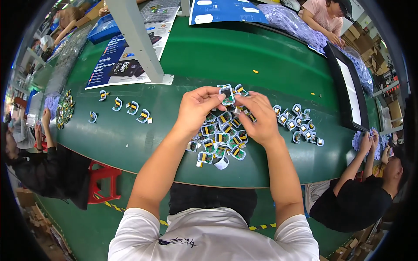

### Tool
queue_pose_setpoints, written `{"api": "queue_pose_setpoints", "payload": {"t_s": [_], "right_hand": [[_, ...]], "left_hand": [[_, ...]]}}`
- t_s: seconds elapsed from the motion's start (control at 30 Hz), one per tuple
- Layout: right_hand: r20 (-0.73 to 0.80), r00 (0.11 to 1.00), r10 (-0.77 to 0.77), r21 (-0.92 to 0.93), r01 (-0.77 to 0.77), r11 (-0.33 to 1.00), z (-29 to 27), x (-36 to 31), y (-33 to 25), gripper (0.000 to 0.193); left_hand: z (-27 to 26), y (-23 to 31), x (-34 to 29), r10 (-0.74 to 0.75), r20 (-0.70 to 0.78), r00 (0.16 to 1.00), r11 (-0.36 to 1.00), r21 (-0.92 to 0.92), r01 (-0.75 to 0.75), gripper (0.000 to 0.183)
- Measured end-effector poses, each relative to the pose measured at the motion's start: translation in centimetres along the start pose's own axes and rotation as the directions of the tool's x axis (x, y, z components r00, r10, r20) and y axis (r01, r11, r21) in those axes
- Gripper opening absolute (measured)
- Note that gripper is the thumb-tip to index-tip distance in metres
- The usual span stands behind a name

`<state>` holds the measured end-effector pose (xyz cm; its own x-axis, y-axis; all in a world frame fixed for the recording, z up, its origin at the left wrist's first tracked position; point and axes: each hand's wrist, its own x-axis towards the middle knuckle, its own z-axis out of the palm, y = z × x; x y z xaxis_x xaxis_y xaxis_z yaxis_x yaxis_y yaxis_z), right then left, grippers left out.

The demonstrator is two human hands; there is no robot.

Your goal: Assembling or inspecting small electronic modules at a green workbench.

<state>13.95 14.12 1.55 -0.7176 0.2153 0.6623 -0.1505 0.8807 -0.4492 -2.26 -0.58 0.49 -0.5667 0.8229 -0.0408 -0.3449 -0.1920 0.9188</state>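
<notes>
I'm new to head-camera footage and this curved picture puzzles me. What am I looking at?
It's one view from a wide fisheye camera worn on a person's head, looking down, so straight edges bend. There's no machine, only bare hands. The left hand holds a small rounded unit with a dark face; the right hand is close beside it. Below, a pile of similar units lies on the green table, with a smaller cluster to the right.
</notes>
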Motion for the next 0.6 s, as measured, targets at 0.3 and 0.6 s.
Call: {"api": "queue_pose_setpoints", "payload": {"t_s": [0.3,0.6], "right_hand": [[-0.065,0.994,-0.088,0.129,0.096,0.987,-0.1,-0.6,0.2,0.026],[0.024,1.000,0.014,0.136,-0.017,0.991,-0.4,-0.2,-1.1,0.023]], "left_hand": [[0.1,-0.6,0.0,-0.043,0.015,0.999,0.999,0.030,0.043,0.025],[-0.1,-1.8,0.1,0.056,0.018,0.998,0.979,0.193,-0.058,0.023]]}}
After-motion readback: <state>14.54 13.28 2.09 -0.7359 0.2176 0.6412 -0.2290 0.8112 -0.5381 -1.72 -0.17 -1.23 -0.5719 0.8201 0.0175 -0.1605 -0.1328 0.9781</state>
